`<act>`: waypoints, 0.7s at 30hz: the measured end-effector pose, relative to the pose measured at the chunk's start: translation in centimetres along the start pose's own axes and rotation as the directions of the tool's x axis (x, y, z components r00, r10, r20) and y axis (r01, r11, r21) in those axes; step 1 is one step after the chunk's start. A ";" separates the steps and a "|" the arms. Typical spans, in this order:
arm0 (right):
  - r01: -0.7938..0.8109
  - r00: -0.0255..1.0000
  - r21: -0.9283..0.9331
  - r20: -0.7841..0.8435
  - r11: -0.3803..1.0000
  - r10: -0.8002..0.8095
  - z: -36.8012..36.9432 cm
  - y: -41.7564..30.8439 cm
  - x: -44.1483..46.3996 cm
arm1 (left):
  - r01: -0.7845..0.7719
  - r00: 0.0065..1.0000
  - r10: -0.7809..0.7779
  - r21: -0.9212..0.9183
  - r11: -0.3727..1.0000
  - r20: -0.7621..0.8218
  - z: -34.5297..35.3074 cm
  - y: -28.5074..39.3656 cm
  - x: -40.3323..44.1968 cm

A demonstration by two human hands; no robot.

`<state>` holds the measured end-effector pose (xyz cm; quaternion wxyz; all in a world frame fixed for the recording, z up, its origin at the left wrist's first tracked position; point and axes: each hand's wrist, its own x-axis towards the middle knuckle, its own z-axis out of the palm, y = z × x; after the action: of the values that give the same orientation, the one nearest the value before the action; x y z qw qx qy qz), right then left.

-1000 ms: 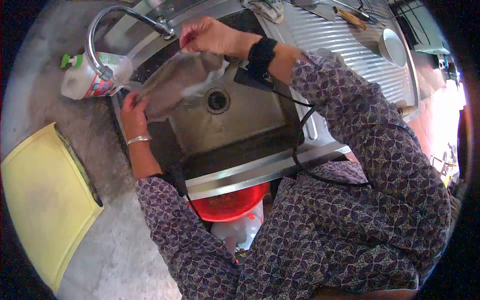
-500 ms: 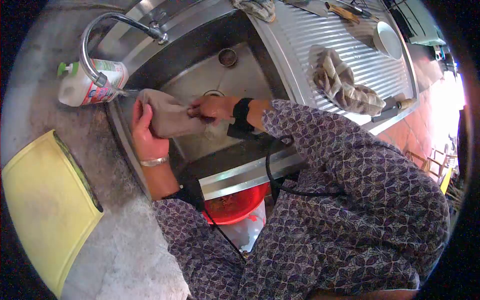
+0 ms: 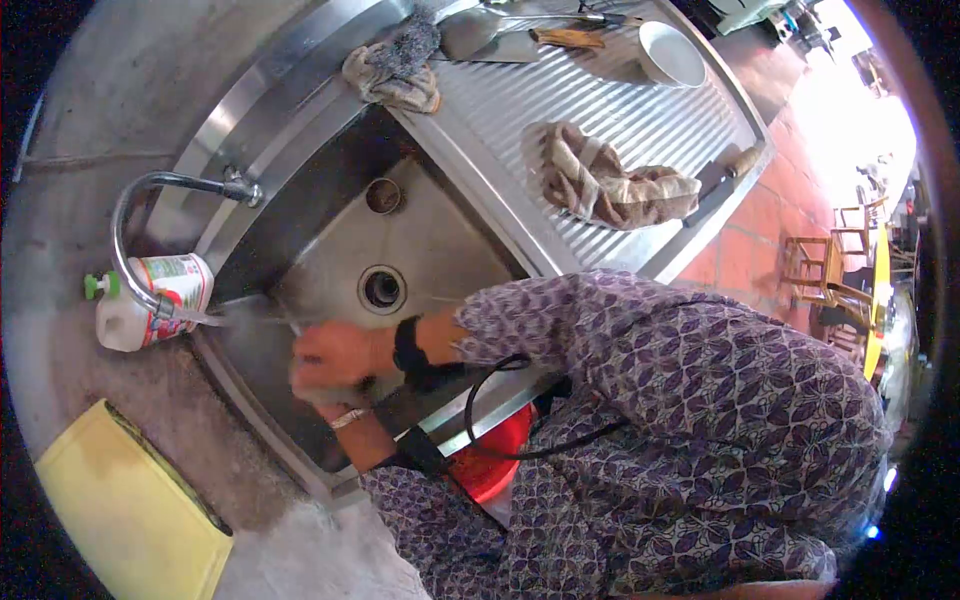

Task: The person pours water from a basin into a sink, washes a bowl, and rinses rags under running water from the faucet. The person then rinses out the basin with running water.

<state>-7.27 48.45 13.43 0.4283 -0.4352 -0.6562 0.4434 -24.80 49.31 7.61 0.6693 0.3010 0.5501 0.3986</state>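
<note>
1. Hands. The right hand (image 3: 345, 352) lies over the left hand (image 3: 328, 402), the two together above the near part of the sink (image 3: 315, 262). Fingers are blurred; whether they close on anything cannot be told.

2. Object handled. No article is distinguishable at the hands; anything between the palms is hidden.

3. Stage. Water runs from the faucet (image 3: 150, 180), its stream slanting toward the hands. Judged from this, wet handling is in progress rather than complete: the flow is on and the hands are not parted. How much is finished, and how much is left, cannot be read.

4. Sink, ahead of the hands. It contains a small round cup (image 3: 383, 196), beyond the drain (image 3: 382, 289); the cup's contents are unclear.

5. Pump bottle (image 3: 150, 305), left of the hands. Green-topped and labelled, just beside the faucet spout; its fill level is not visible.

6. White bowl (image 3: 672, 52), far ahead and right of the hands, on the ridged drainboard (image 3: 500, 92). No contents can be made out.

7. Red basin (image 3: 490, 472), right of and nearer the body than the hands, below the sink edge; partly covered, interior unseen.

8. Checked cloth (image 3: 605, 185), crumpled on the drainboard, ahead and right of the hands.
</note>
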 end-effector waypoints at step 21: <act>-0.132 0.807 -0.473 -0.561 0.871 -0.183 -0.1 2.9 2.7 | -0.020 0.991 0.043 0.180 0.983 -0.125 -3.0 6.7 6.2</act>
<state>-7.27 51.68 11.21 0.4917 -0.6356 -0.5869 0.0992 -28.56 57.89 9.51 0.5965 0.3422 0.6207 0.3766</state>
